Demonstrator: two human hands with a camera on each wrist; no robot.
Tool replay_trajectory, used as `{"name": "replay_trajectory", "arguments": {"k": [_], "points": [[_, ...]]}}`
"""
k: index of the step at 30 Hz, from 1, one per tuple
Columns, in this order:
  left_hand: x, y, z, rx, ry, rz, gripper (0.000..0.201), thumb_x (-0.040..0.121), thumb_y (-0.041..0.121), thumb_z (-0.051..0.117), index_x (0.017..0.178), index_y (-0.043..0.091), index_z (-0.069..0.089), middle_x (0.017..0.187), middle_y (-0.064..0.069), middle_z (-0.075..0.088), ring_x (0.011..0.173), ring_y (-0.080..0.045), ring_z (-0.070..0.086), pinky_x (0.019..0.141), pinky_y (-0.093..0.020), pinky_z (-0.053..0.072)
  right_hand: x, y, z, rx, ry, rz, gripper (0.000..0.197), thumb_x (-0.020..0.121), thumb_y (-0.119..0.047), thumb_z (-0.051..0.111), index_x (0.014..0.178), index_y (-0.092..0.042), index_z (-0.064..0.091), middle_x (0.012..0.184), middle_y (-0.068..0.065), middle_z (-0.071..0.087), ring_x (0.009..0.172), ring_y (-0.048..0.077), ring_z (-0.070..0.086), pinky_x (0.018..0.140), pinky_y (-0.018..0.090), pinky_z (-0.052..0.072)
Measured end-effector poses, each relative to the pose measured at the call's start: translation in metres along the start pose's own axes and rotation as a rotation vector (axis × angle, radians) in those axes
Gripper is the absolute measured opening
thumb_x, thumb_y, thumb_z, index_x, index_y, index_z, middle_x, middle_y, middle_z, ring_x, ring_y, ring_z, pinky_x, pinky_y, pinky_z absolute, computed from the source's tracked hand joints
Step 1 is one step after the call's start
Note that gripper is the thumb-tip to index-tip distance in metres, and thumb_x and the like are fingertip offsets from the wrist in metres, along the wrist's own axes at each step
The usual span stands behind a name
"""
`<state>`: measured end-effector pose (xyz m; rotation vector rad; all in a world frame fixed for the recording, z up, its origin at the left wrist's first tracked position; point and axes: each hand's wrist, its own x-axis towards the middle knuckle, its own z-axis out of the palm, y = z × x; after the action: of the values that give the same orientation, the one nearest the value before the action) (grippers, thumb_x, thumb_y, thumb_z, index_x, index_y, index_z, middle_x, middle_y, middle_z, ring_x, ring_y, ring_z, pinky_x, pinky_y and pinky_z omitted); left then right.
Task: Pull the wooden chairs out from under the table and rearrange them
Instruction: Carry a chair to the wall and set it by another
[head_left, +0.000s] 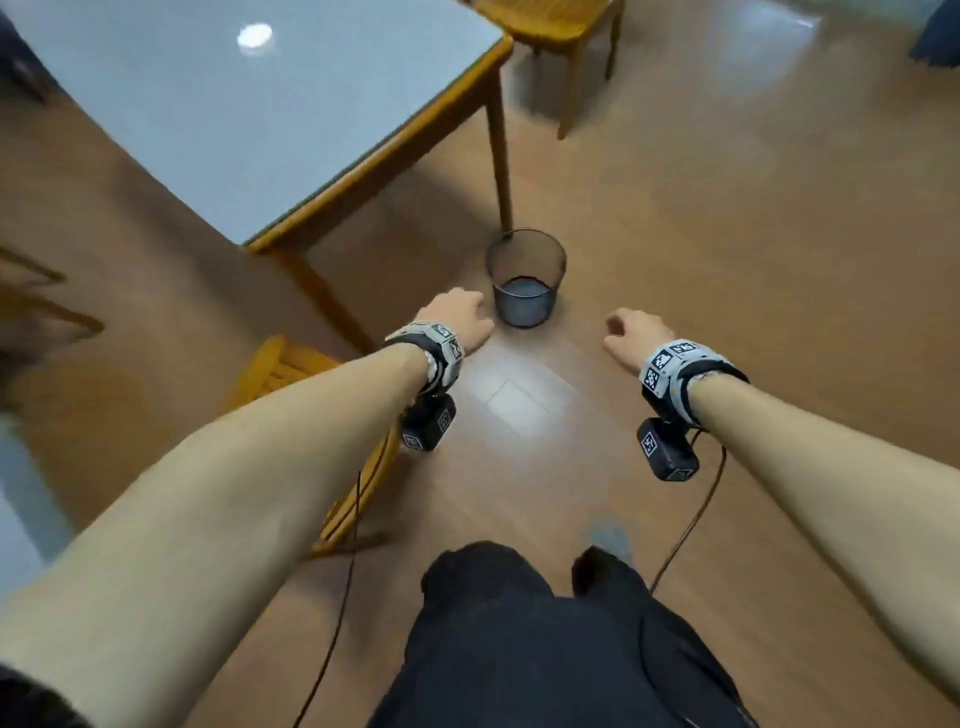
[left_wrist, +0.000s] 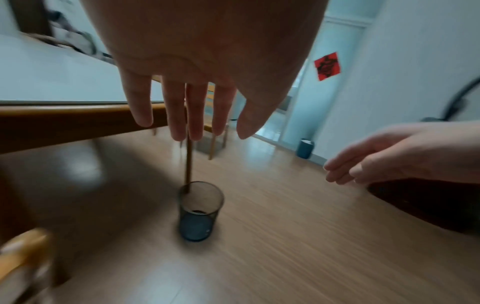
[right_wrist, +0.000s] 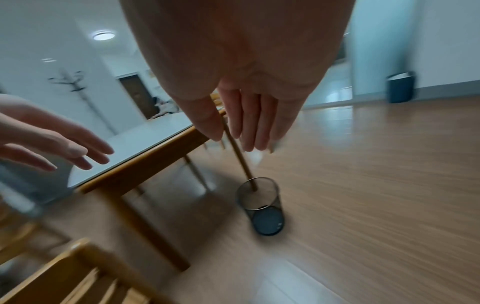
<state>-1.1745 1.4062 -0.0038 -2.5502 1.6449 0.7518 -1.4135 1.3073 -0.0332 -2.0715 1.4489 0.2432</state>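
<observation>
**Both hands free, chairs waiting**

One wooden chair (head_left: 291, 384) stands on the floor just under the person's left arm, near the corner leg of the table (head_left: 374, 176). It is out from under the table top. A second wooden chair (head_left: 550, 26) stands past the far corner of the table, also out in the open. At the left edge of the head view there is something blurry that may be another chair, but it is too smeared to tell.

The left hand (head_left: 460, 319) reaches forward with nothing in it. Its grip is let go, with the fingers hanging straight and loose. The right hand (head_left: 631, 332) is the same, loose and holding nothing. Both hands are in the air, well apart from either chair.

A small wire bin (head_left: 525, 278) sits on the floor right beside the far table leg, straight ahead of the hands. If the person walks on toward the far chair, a foot could knock the bin over. Two thin cables (head_left: 343, 597) hang down from the wrist cameras, and one runs close by the near chair, so it could snag on it.
</observation>
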Motion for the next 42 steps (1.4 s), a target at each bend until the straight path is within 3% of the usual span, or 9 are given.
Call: {"name": "replay_trajectory", "arguments": {"k": [3,6,10,18,24,27,30,37,42], "points": [[-0.043,-0.042,0.011,-0.071,0.020,-0.207,0.047,0.086,0.035,0.050,0.130,0.019,0.058,0.130,-0.011,0.057,0.115,-0.034,0.057,0.094,-0.042,0.049,0.018,-0.055,0.011,-0.067,-0.092,-0.179,0.044,0.092,-0.017,0.055,0.136,-0.012,0.057,0.135,0.010,0.061,0.123,0.031,0.057,0.099,0.035,0.045],[-0.092,-0.087,0.026,-0.138,0.040,-0.398,0.039,0.089,0.034,0.050,0.122,0.018,0.062,0.123,-0.012,0.062,0.108,-0.034,0.059,0.087,-0.039,0.050,0.017,-0.115,0.040,-0.113,-0.204,-0.348,0.046,0.093,-0.018,0.056,0.138,-0.011,0.055,0.137,0.008,0.060,0.126,0.029,0.055,0.104,0.035,0.043],[-0.150,-0.144,0.048,-0.228,0.074,-0.627,0.048,0.092,0.036,0.050,0.137,0.021,0.055,0.136,-0.009,0.055,0.116,-0.031,0.058,0.091,-0.040,0.051,0.013,-0.179,0.085,-0.230,-0.301,-0.546,0.043,0.090,-0.016,0.055,0.132,-0.013,0.058,0.131,0.007,0.064,0.120,0.029,0.058,0.100,0.034,0.045],[-0.224,-0.223,0.100,-0.412,0.126,-0.877,0.049,0.093,0.036,0.051,0.140,0.019,0.052,0.139,-0.010,0.052,0.117,-0.031,0.056,0.092,-0.043,0.051,0.004,-0.270,0.159,-0.400,-0.378,-0.773,0.044,0.088,-0.013,0.055,0.132,-0.015,0.059,0.128,0.009,0.064,0.117,0.030,0.059,0.095,0.034,0.046],[-0.241,-0.226,0.154,-0.555,0.070,-0.952,0.051,0.089,0.025,0.057,0.140,0.023,0.052,0.135,-0.007,0.053,0.119,-0.030,0.054,0.094,-0.043,0.049,0.010,-0.278,0.199,-0.496,-0.519,-0.821,0.052,0.080,-0.007,0.056,0.131,-0.019,0.058,0.121,0.006,0.063,0.102,0.023,0.062,0.085,0.035,0.055],[-0.240,-0.219,0.176,-0.483,0.072,-0.969,0.054,0.085,0.021,0.063,0.138,0.031,0.055,0.131,-0.004,0.056,0.118,-0.028,0.053,0.092,-0.040,0.047,0.020,-0.270,0.207,-0.549,-0.519,-0.865,0.060,0.080,-0.003,0.059,0.137,-0.019,0.054,0.128,0.005,0.058,0.114,0.023,0.057,0.097,0.037,0.051],[-0.230,-0.220,0.187,-0.425,0.143,-0.995,0.041,0.087,0.033,0.065,0.127,0.034,0.063,0.123,-0.001,0.063,0.115,-0.027,0.054,0.098,-0.042,0.040,0.033,-0.269,0.214,-0.612,-0.505,-0.969,0.057,0.082,-0.006,0.062,0.137,-0.017,0.055,0.131,0.006,0.057,0.122,0.026,0.052,0.103,0.039,0.045],[-0.213,-0.222,0.201,-0.458,0.212,-1.057,0.018,0.087,0.045,0.067,0.102,0.036,0.071,0.104,0.004,0.065,0.109,-0.026,0.055,0.103,-0.045,0.028,0.051,-0.272,0.232,-0.744,-0.495,-1.169,0.017,0.083,-0.038,0.073,0.097,-0.028,0.070,0.097,-0.002,0.067,0.097,0.023,0.058,0.086,0.044,0.052],[-0.211,-0.221,0.192,-0.445,0.203,-1.098,0.031,0.091,0.042,0.066,0.122,0.035,0.066,0.118,0.002,0.066,0.118,-0.027,0.053,0.109,-0.043,0.027,0.055,-0.282,0.233,-0.795,-0.513,-1.143,0.010,0.085,-0.031,0.071,0.082,-0.033,0.061,0.088,-0.002,0.065,0.083,0.022,0.061,0.080,0.040,0.055]]}}
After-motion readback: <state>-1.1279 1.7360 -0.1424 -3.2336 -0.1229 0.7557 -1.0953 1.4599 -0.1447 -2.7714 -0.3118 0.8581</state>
